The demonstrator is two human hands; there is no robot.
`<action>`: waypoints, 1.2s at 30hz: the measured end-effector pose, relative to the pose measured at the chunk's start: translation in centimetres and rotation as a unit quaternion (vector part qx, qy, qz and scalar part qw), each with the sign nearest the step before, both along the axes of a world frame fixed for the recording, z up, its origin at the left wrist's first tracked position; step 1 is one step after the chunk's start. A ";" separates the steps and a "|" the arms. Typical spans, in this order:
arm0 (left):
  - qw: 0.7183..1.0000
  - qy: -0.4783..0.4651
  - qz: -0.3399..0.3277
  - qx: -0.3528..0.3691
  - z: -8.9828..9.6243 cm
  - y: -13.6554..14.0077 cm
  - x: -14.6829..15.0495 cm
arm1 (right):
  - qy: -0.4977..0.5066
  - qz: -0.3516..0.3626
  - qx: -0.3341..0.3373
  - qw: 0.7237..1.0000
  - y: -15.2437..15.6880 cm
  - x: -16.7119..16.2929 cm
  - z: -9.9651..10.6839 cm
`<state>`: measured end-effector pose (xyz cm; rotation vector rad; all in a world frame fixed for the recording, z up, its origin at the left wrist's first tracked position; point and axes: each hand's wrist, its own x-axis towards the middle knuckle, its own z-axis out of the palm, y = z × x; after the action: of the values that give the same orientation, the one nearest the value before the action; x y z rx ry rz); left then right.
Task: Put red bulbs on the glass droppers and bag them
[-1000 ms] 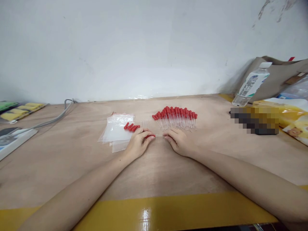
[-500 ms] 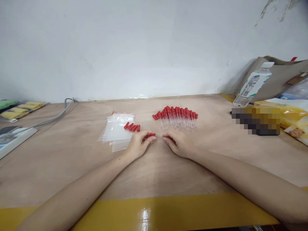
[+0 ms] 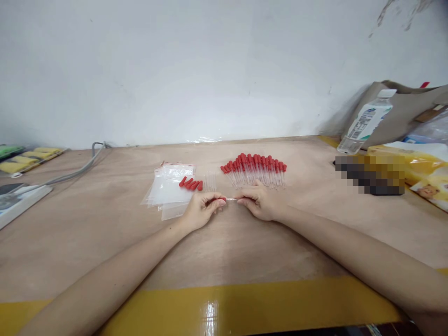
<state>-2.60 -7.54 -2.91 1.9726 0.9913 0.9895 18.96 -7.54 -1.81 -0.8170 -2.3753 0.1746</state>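
My left hand [image 3: 204, 208] is closed on a red rubber dropper bulb [image 3: 224, 199], most of it hidden by the fingers. A clear glass dropper tube [image 3: 232, 199] runs level from the bulb to my right hand [image 3: 259, 201], which pinches its other end. Just beyond the left hand, several loose red bulbs [image 3: 191, 184] lie on a stack of clear zip bags [image 3: 168, 186]. Several bare glass tubes [image 3: 210, 180] lie right of the bags. Behind the right hand, a row of droppers [image 3: 255, 169] with red bulbs fans out, bulbs toward the wall.
At the right stand a plastic bottle [image 3: 367, 122], a grey-brown bag [image 3: 380, 100] and yellow packaging [image 3: 420, 163], with a partly blurred dark object [image 3: 385, 188] before them. At the left are grey cables [image 3: 82, 169], a white box [image 3: 24, 205] and yellow packs [image 3: 31, 158]. Yellow tape [image 3: 168, 310] lines the front edge.
The left fingers now cover more of the red bulb. The tube has turned level between the hands, and my right hand's fingers have shifted along it. The camera view has moved slightly.
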 end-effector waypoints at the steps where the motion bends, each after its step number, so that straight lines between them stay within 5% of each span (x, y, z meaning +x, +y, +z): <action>1: 1.000 0.004 -0.001 -0.001 0.1 0.0 0.0 | -0.018 -0.002 0.016 1.000 0.0 0.1 0.2; 8: 0.995 0.065 0.042 0.071 0.3 -0.1 0.1 | -0.071 -0.061 0.133 0.987 -0.3 -0.3 0.0; 15: 0.992 0.083 0.020 0.091 0.6 -0.2 -0.3 | -0.034 -0.010 0.063 0.997 -0.1 0.4 0.0; 24: 0.993 0.095 -0.002 0.070 0.7 -0.8 -0.1 | -0.039 -0.010 0.135 0.990 -0.1 -0.4 -0.7; 36: 0.980 0.150 -0.015 0.130 0.6 -0.8 -0.3 | -0.084 -0.041 0.078 0.993 -0.6 -1.4 -0.6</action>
<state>-2.87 -8.35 -2.26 2.4008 1.0295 0.8550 17.53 -8.10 -2.36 -0.8812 -2.4685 -0.1163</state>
